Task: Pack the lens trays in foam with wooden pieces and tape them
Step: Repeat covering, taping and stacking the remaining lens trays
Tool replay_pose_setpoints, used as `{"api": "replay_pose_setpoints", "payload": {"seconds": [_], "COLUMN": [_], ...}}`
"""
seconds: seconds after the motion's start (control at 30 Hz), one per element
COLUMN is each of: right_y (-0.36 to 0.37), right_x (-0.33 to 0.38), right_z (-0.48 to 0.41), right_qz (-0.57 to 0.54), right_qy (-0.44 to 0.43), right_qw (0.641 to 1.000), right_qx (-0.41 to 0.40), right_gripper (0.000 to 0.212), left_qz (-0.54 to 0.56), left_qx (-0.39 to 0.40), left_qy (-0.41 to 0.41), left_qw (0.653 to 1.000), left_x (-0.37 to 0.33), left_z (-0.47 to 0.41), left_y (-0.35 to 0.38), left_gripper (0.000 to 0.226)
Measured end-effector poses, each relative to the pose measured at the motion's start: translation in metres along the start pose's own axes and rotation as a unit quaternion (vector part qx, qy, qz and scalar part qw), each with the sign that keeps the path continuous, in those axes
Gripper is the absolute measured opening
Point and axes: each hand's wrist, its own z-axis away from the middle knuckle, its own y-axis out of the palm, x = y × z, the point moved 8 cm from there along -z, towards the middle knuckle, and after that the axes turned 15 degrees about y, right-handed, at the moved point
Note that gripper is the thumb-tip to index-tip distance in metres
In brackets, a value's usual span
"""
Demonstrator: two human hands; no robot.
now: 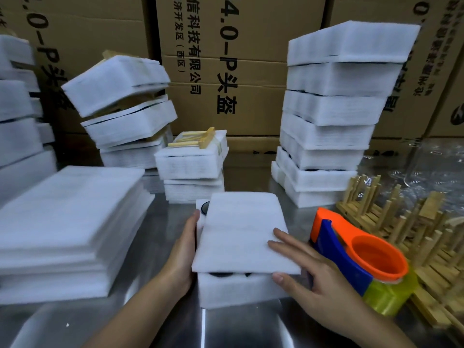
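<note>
While the foam sheet [241,229] sits slightly skewed over the pack, the step in hand looks like squaring it up as a lid before any tape goes on. The right hand [311,272] has its fingers [283,237] spread on top of the sheet's near right corner with the thumb tucked under the edge, so the corner is pinched between them. The left hand [182,252] is flat, its fingers [193,222] straight and together against the pack's left side.

Between the two sets of fingers lies the lens tray [206,207], mostly hidden. Only dark rims show, one just beyond the left fingertips and another under the sheet's near edge, left of the right thumb. Below it a thicker foam base [238,290] rests on the steel counter [160,310].

To do this well, I would keep the left fingers as a fence and draw the sheet towards them until the exposed rim is covered and the edges line up with the base. Foam is light and springy, so a gentle, even press should seat it without shifting the tray.

The tape dispenser [359,257] lies just to the right of the right hand, within easy reach. The wooden pieces [414,237] are heaped farther right, beyond it. A pack [190,162] well beyond the fingertips carries wooden sticks [198,140] on top, which suggests wood is added here before taping.
</note>
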Motion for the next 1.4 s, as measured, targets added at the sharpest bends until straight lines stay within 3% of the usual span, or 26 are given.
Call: {"api": "replay_pose_setpoints", "payload": {"seconds": [0.1, 0.43, 0.57, 0.63, 0.73, 0.83, 0.93, 1.0, 1.27, 1.4], "right_y": [0.007, 0.013, 0.008, 0.011, 0.020, 0.027, 0.037, 0.040, 0.055, 0.052], "right_x": [-0.006, -0.010, -0.007, -0.011, -0.016, -0.024, -0.035, -0.040, -0.045, -0.048], "right_z": [-0.001, -0.010, -0.026, -0.041, -0.061, -0.071, -0.072, -0.070, -0.070, -0.073], "right_qz": [0.013, -0.105, -0.153, -0.179, -0.223, -0.293, -0.409, -0.445, -0.535, -0.538], "right_qy": [0.000, 0.080, 0.167, 0.216, 0.254, 0.294, 0.334, 0.340, 0.327, 0.345], "right_qw": [0.999, 0.981, 0.965, 0.952, 0.934, 0.903, 0.837, 0.814, 0.768, 0.764], "right_qx": [0.039, 0.141, 0.133, 0.123, 0.116, 0.110, 0.145, 0.153, 0.134, 0.087], "right_gripper": [0.051, 0.029, 0.065, 0.066, 0.065, 0.065, 0.050, 0.041, 0.049, 0.043], "left_qz": [0.006, 0.016, 0.023, 0.040, 0.059, 0.054, 0.042, 0.035, 0.047, 0.058], "left_qx": [0.004, 0.036, 0.044, 0.029, -0.002, -0.007, -0.008, -0.010, -0.040, -0.073], "left_qy": [-0.006, 0.070, 0.060, 0.057, 0.041, 0.020, 0.016, 0.016, -0.016, -0.016], "left_qw": [1.000, 0.997, 0.997, 0.997, 0.997, 0.998, 0.999, 0.999, 0.998, 0.995], "left_x": [0.002, -0.013, -0.013, -0.012, -0.009, 0.000, 0.000, 0.000, 0.006, 0.003], "left_z": [0.002, 0.007, 0.009, 0.010, 0.011, 0.007, 0.005, 0.003, 0.012, 0.016], "left_y": [0.001, 0.006, 0.008, 0.007, 0.003, -0.001, 0.000, 0.000, 0.000, 0.001], "left_gripper": [0.028, 0.069, 0.072, 0.065, 0.018, 0.043, 0.046, 0.045, 0.036, 0.030]}}
